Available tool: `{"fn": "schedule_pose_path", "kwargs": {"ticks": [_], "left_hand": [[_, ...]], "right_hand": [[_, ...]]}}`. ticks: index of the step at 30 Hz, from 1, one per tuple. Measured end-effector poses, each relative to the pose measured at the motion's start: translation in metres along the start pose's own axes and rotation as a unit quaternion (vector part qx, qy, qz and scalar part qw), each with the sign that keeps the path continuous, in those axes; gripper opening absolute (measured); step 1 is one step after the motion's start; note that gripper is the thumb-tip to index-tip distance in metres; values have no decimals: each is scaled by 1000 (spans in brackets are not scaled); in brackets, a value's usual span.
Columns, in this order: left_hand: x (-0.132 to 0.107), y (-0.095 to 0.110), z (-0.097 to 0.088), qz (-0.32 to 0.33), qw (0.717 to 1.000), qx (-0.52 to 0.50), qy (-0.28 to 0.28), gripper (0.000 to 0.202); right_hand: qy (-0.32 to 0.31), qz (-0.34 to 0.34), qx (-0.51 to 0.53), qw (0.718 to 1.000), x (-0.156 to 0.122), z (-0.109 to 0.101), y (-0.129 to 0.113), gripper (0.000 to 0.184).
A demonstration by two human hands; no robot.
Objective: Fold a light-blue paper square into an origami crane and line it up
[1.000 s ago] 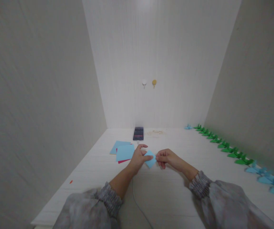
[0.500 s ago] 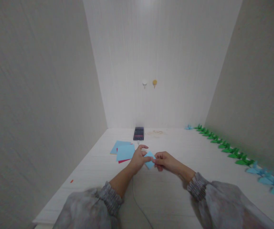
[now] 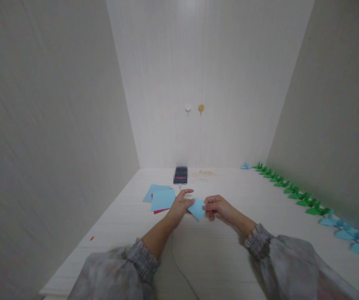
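Note:
A small folded piece of light blue origami paper [image 3: 198, 209] is held between my two hands, its lower corner pointing down. My left hand [image 3: 180, 207] pinches its left side between the thumb on top and fingers underneath, the index finger raised. On the opposite side, my right hand [image 3: 217, 206] grips the right corner with thumb and fingertips, the other fingers curled. Just left of my left hand lie loose sheets of blue paper [image 3: 163, 200], with the edge of a red sheet [image 3: 161, 211] showing below them.
A phone [image 3: 180, 175] lies at the back of the white table [image 3: 129, 250], its cable [image 3: 179, 266] running toward me. Along the right wall stretches a row of folded green cranes [image 3: 306, 202] and blue cranes [image 3: 346, 233]. An orange scrap [image 3: 92, 238] lies at left.
My left thumb has drawn back to the left and my right hand has shifted slightly right. More of the blue paper's face now shows between them. The view has turned a little.

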State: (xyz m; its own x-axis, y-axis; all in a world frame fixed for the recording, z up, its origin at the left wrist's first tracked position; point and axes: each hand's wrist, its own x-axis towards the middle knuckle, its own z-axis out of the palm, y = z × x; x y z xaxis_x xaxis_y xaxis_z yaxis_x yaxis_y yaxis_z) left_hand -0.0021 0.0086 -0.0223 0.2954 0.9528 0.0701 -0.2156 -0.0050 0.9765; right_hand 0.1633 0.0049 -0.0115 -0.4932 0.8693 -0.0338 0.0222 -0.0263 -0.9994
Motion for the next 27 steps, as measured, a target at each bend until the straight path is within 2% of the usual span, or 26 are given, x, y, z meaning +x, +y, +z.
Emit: {"fn": "schedule_pose_path", "kwargs": {"ticks": [7,12,16,20,27], "left_hand": [[1,5,1,-1,999,-27,44,42],[2,-3,0,-10,1000,15,3,45],[3,-9,0,-17,999,44,-19,32],[4,-10,-1,-14,998,49,-23,26],[2,-7,0,17,998,56,-21,22]], "right_hand": [[31,-3,2,1000,1,-5,2,16],[31,5,-1,1000,1,-5,5,15],[17,10,-12,1000,2,-3,7,18],[17,-20,-37,999,4,-3,12,18],[68,-86,-93,990,6,-6,14,16]]}}
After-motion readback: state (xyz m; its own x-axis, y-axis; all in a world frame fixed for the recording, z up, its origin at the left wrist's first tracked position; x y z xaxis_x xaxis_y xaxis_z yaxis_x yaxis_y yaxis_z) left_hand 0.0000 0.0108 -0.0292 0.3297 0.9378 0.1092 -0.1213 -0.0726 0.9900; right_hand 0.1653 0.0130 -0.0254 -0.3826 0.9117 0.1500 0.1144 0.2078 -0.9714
